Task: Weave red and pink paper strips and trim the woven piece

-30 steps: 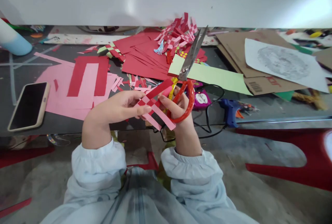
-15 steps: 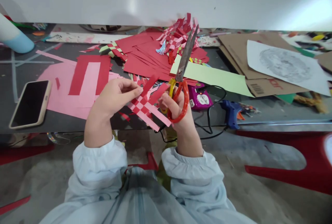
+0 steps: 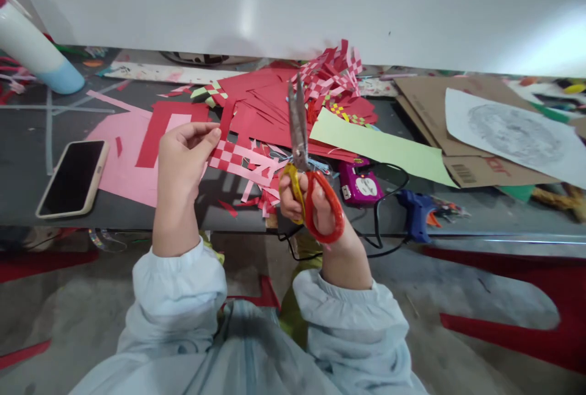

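My left hand [image 3: 183,160] pinches one corner of a small mat woven from red and pink paper strips [image 3: 242,162], held above the table's front edge. My right hand [image 3: 311,206] grips scissors [image 3: 302,157] by their red and yellow handles, fingers through the loops. The closed metal blades point up and away, just right of the woven mat's loose strip ends. The right hand does not touch the mat.
The dark table [image 3: 41,132] holds pink paper [image 3: 123,157], a heap of red sheets [image 3: 260,99], finished woven pieces [image 3: 334,71], a green sheet [image 3: 379,148] and cardboard [image 3: 434,108]. A phone [image 3: 73,176] lies left. A purple device [image 3: 361,182] and blue glue gun [image 3: 419,212] sit right.
My right hand let go of the woven mat and swung the scissors upright. My left hand carried the mat up and to the left.
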Motion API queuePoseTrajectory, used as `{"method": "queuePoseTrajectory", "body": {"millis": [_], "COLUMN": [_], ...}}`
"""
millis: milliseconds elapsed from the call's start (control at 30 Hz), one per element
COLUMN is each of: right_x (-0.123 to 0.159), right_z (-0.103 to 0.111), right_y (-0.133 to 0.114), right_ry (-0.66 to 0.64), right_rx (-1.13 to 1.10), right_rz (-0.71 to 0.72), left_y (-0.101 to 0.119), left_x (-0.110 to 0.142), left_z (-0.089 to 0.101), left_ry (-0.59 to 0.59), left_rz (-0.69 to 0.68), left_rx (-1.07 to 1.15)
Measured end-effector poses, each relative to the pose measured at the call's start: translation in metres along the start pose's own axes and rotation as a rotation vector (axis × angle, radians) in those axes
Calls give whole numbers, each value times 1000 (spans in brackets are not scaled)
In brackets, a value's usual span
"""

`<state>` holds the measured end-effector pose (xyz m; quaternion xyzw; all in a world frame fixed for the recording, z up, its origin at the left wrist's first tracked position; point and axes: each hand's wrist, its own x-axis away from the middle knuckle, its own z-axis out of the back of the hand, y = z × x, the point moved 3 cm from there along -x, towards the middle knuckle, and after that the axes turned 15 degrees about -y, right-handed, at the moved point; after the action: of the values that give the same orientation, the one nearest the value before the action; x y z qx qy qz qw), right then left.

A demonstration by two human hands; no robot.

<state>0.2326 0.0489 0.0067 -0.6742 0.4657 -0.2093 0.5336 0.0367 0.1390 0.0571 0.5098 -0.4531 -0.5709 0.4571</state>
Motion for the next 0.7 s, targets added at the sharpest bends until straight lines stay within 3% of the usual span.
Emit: {"method": "queuePoseTrajectory", "body": {"millis": [100, 233, 400, 700], "right_x": [3, 2, 1, 0], "right_z": [-11, -22, -21, -22], "right_y": [6, 9, 10, 13], "right_ry": [-121, -160, -194, -234], "right_rx": [0, 67, 179, 219], "right_rz": [-33, -101, -154, -237], "left_y": [3, 7, 8, 12], "left_x": [1, 2, 4, 8], "left_z": [1, -1, -5, -14], "left_ry": [98, 168, 191, 165], "left_rz": [-74, -155, -259, -328], "left_rx": [-1, -35, -58, -41]}}
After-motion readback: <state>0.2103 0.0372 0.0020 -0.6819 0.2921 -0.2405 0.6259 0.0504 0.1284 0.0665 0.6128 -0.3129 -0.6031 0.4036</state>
